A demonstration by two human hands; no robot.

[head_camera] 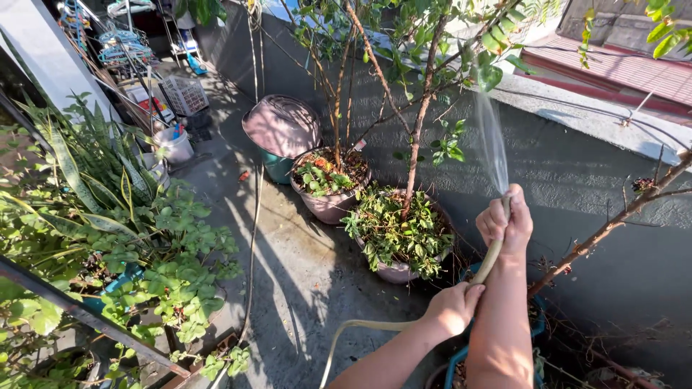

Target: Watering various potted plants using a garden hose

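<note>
tan hose [484,268] runs up between my hands: my right hand [507,222] has its grip closed around the nozzle end, spraying water [493,144] upward at the leaves, and my left hand [453,308] grips it lower, above a blue pot [455,364], beside the potted shrub [398,234].

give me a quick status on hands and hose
Right hand gripping hose at nozzle end, water spraying up. Left hand holding hose lower. Potted tree close left.

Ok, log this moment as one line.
right hand: grips hose end, spraying water up | left hand: holds hose lower | nearby: potted plants, grey wall
</note>
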